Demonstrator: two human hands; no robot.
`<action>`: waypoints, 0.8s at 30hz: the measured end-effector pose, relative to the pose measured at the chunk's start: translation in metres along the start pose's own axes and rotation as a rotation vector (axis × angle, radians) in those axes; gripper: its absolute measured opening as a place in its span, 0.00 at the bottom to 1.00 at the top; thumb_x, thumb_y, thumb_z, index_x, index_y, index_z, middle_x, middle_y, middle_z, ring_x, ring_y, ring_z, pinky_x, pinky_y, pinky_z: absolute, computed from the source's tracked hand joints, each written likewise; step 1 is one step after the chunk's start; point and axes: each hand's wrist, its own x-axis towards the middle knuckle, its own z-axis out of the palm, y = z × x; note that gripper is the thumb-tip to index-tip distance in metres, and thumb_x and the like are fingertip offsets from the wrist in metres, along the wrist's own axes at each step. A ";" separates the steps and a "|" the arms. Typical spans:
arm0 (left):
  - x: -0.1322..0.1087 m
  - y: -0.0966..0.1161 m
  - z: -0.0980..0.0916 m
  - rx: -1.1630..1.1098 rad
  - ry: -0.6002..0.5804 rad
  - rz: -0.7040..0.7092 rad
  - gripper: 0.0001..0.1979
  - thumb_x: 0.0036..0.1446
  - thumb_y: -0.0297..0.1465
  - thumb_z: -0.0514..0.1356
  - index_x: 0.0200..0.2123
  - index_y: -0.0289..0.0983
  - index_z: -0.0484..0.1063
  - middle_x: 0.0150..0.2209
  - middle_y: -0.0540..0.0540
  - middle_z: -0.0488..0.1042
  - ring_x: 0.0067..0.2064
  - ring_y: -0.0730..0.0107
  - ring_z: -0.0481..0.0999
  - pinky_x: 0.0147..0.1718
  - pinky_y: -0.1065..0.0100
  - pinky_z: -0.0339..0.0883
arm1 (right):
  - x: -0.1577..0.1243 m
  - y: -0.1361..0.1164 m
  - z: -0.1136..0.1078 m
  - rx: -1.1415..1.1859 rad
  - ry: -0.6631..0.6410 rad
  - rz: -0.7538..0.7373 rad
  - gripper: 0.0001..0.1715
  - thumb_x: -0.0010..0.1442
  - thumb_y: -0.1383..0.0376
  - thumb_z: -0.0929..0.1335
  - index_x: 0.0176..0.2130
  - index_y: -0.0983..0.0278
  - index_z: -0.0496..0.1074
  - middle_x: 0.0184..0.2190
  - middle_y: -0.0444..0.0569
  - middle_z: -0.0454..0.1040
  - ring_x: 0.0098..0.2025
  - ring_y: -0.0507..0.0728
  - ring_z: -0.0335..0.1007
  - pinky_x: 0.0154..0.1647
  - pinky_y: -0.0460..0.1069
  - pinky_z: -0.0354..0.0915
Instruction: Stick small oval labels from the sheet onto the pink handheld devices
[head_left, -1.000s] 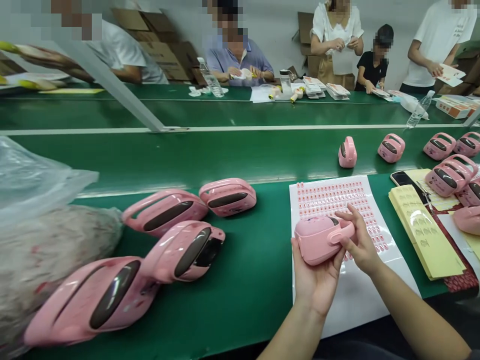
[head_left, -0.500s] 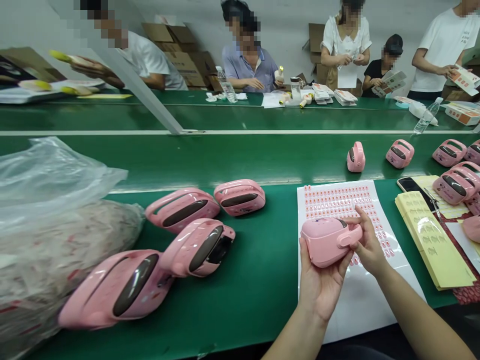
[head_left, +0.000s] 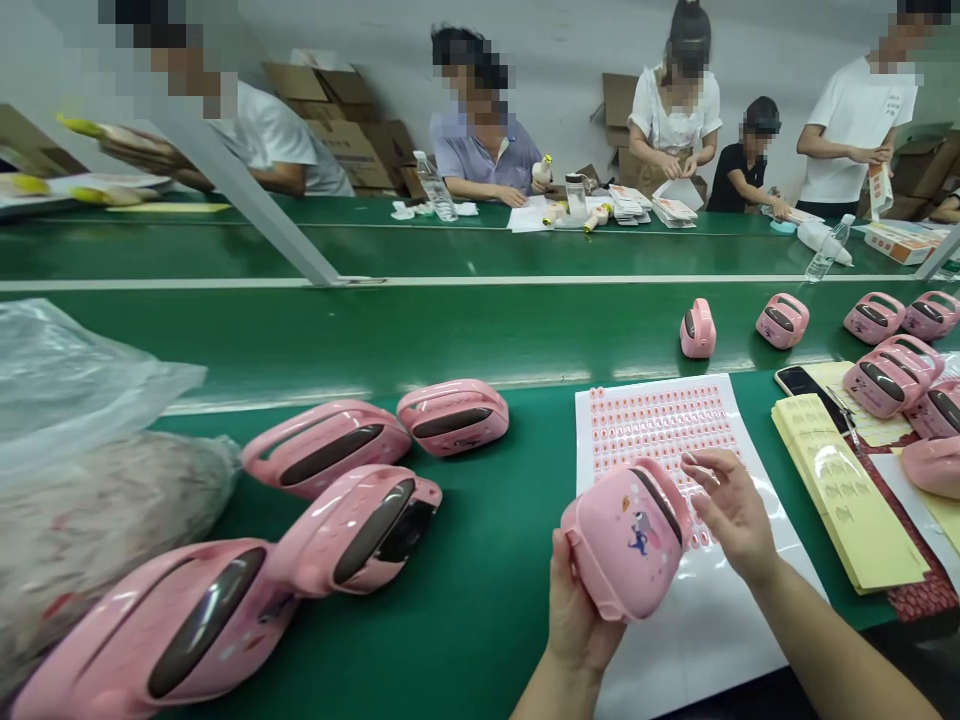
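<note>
My left hand (head_left: 574, 610) grips a pink handled device (head_left: 626, 535) from below, tilted so its side with a small cartoon print faces me. My right hand (head_left: 731, 505) hovers just right of it, thumb and forefinger pinched; whether a tiny sticker sits between them I cannot make out. Under both hands lies a white sticker sheet (head_left: 660, 420) with rows of small pink stickers. To the left, several more pink devices (head_left: 454, 415) lie on the green table.
A clear plastic bag (head_left: 82, 440) bulges at the left. Yellow paper stacks (head_left: 844, 490) and a phone (head_left: 802, 382) lie to the right, with more pink devices (head_left: 889, 372). Others ride the conveyor belt (head_left: 450, 330). Several people work across it, behind a water bottle (head_left: 433, 188).
My left hand turned the pink device so its printed side faces me and lowered it slightly. My right hand let go of the handle and now pinches beside it.
</note>
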 end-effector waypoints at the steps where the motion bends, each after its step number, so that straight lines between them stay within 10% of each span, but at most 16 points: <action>1: 0.001 0.002 0.005 0.024 0.098 0.027 0.29 0.46 0.47 0.63 0.51 0.42 0.71 0.43 0.42 0.79 0.54 0.45 0.69 0.54 0.46 0.59 | 0.002 -0.004 0.001 0.030 0.068 0.060 0.11 0.55 0.59 0.70 0.41 0.54 0.72 0.40 0.46 0.68 0.46 0.57 0.66 0.50 0.54 0.64; 13: 0.012 0.010 0.042 0.442 0.350 0.282 0.37 0.31 0.46 0.72 0.46 0.40 0.67 0.42 0.46 0.73 0.46 0.55 0.73 0.40 0.63 0.69 | 0.015 -0.028 0.017 0.222 -0.016 0.523 0.15 0.41 0.56 0.76 0.21 0.62 0.72 0.24 0.42 0.67 0.25 0.50 0.59 0.28 0.47 0.58; 24: 0.013 0.005 0.052 0.482 0.360 0.314 0.40 0.33 0.50 0.70 0.49 0.42 0.64 0.50 0.42 0.70 0.51 0.51 0.71 0.43 0.60 0.68 | 0.017 -0.022 0.026 -0.047 -0.024 0.520 0.10 0.41 0.60 0.74 0.19 0.62 0.72 0.27 0.43 0.65 0.30 0.53 0.61 0.32 0.49 0.57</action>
